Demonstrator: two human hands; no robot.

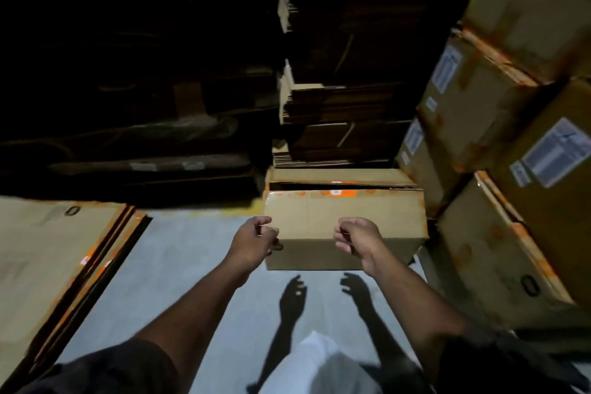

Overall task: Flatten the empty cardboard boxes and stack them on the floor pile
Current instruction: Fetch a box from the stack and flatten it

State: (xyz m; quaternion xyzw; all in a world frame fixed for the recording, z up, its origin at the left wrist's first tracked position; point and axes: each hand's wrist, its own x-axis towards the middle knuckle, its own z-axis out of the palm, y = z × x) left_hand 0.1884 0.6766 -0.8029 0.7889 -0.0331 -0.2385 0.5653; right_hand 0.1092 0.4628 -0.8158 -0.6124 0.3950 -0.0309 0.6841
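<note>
Far left, a pile of flattened cardboard [48,253] lies on the grey floor [179,259], its edges trimmed in orange tape (a small dark oval mark near one corner is too blurred to read). The left hand [256,238] reaches toward the near left corner of an upright cardboard box [319,217] standing on the floor, fingers loosely curled and holding nothing. The right hand [355,238] hovers over the same box's front face, likewise loosely curled and empty. The box's top flaps carry orange tape with white lettering, illegible. On the right, stacked boxes [499,99] bear white-and-blue labels [553,152] whose print cannot be made out.
</note>
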